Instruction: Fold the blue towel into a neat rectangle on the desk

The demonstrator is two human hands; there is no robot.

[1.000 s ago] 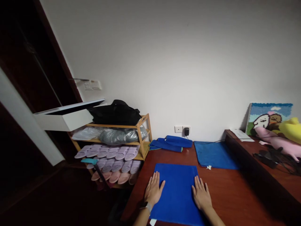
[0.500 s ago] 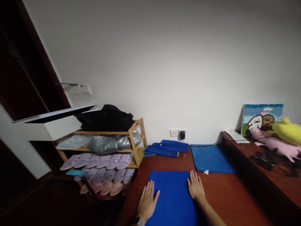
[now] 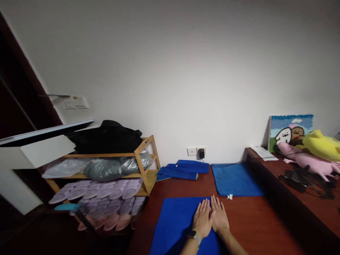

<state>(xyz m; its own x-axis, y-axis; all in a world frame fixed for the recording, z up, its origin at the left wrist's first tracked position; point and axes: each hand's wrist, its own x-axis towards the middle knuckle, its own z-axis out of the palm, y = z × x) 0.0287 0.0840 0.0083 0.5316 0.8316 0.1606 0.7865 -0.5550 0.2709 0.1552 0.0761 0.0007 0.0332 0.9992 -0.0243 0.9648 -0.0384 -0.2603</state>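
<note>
Two bare hands lie flat and side by side in the lower middle of the frame, on a bright blue cloth [image 3: 172, 219]. This cloth is spread on the reddish-brown table [image 3: 260, 219], and its near part runs out of the frame at the bottom. The left hand [image 3: 203, 217] has its grip fully opened, with the palm down and the fingers straight; it presses on the cloth and has hold of nothing. On its wrist there is a watch [image 3: 191, 234]. The right hand [image 3: 219, 214] is also opened flat, palm down, along the right edge of the cloth, and it too grasps nothing. The hands touch each other near the left thumb, and both point toward the wall.

Behind the cloth, in the centre of the frame, some folded blue cloths [image 3: 183, 169] lie against the wall, below a black plug adapter [image 3: 202, 153]. To the right of them, another blue cloth [image 3: 236, 180] lies flat, with a white tag [image 3: 230, 197] at its front edge. On the left side of the frame stands a wooden rack [image 3: 152, 181], which carries a black bag [image 3: 106, 140] on the top and lilac slippers [image 3: 114, 189] lower down. At the right edge of the frame, a pink plush toy [image 3: 305, 161] and a yellow plush toy [image 3: 322, 144] lie before a fluffy picture [image 3: 297, 124] of two animals.
</note>
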